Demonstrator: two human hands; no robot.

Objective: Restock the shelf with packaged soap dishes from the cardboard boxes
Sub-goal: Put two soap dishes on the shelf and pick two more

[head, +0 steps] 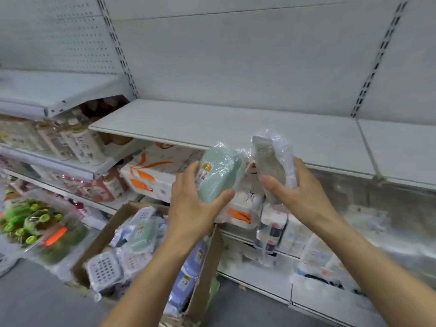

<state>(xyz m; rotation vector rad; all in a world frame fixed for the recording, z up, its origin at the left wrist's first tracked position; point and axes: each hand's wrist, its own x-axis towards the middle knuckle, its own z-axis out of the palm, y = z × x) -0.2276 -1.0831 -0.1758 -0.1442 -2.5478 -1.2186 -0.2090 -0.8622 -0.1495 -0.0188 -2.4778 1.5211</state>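
You have a wrapped soap dish in each hand, both held just below the front edge of the bare shelf.

Your left hand (195, 204) grips the green soap dish (219, 173), thumb under its lower end; your right hand (299, 192) is curled round the clear soap dish (271, 166). Both sit in loose, slick film, so either could slip as you reach up, or snag the shelf (236, 123) lip and drop. Set too near the front edge, they could slide off. The shelf is pale and flat against a plain back panel. The cardboard box (103, 232) of packaged dishes stands on the grey floor below, by stocked lower shelves.
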